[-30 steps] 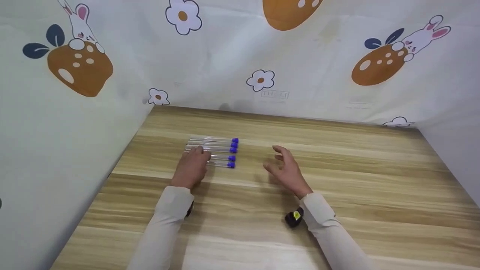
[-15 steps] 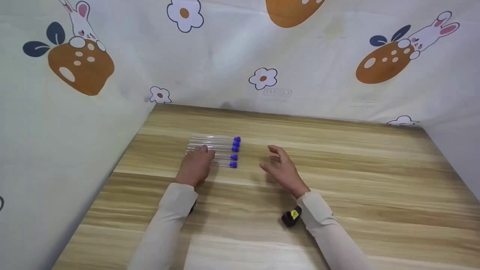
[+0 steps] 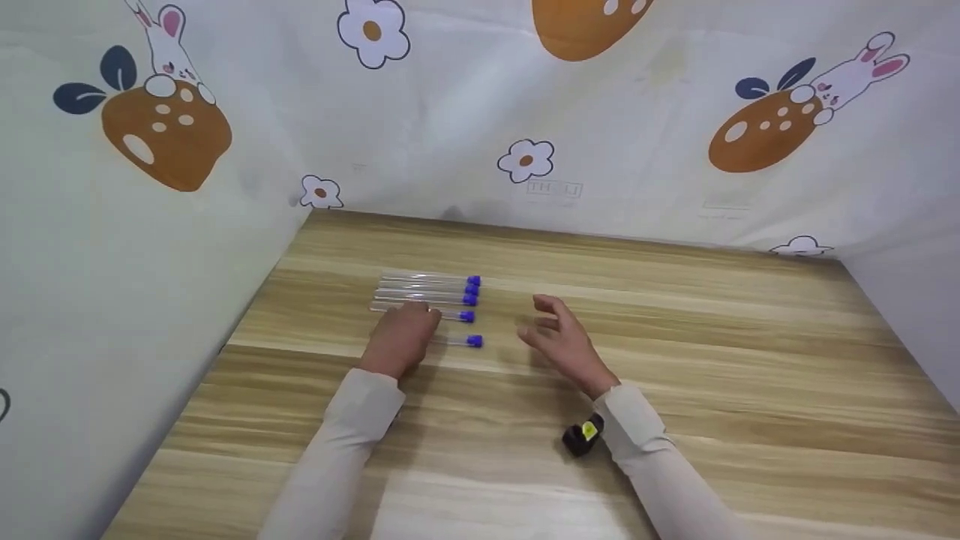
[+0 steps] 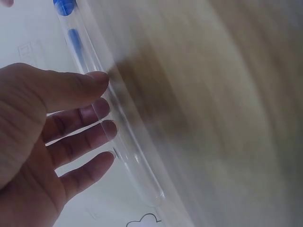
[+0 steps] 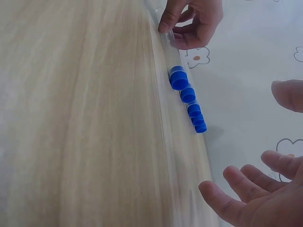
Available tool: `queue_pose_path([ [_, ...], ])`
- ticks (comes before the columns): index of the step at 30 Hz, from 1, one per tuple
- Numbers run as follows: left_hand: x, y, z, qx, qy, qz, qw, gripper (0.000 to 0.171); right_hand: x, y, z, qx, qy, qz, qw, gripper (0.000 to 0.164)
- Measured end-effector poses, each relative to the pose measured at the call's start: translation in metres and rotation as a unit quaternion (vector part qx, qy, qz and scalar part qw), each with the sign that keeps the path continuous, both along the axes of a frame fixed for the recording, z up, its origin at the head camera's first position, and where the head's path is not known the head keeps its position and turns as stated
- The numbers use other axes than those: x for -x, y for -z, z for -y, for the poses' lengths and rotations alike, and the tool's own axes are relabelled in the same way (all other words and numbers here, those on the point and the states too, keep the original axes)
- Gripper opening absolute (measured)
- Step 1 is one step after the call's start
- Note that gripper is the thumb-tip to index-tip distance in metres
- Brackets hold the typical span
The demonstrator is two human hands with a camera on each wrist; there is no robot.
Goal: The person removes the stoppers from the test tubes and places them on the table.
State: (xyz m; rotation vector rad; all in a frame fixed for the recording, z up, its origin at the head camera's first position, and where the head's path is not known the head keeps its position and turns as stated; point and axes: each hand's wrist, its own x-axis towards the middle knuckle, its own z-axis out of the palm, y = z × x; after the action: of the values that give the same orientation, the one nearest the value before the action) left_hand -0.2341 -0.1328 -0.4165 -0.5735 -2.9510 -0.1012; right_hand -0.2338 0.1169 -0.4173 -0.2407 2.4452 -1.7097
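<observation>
The left hand (image 3: 403, 336) pinches the nearest clear, cylindrical, blue-capped tube (image 3: 452, 342) near mid-length, likely for balance; four matching tubes (image 3: 427, 294) lie beyond, caps (image 3: 470, 300) (all one way) toward the empty, loosely spread right hand (image 3: 566, 341).

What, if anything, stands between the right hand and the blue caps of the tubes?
Nothing visible: in the head view, only wooden table lies between the right hand and the blue caps. The left hand pinches the front tube by its body, beyond its cap.
</observation>
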Motion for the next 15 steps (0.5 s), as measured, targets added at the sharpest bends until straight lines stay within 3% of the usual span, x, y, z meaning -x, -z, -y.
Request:
queue_pose_path([
  [9,-0.0056,-0.0031,-0.0018,-0.012,0.011,-0.024,0.9996,0.013,-0.0029,0.0017,-0.0045,0.013,-0.009,0.003,1.0,0.063],
  [15,-0.0074,-0.0018,-0.0024,-0.03,0.03,-0.082,0.9957,0.008,-0.0055,-0.0006,-0.0044,0.011,-0.014,0.004,1.0,0.061],
])
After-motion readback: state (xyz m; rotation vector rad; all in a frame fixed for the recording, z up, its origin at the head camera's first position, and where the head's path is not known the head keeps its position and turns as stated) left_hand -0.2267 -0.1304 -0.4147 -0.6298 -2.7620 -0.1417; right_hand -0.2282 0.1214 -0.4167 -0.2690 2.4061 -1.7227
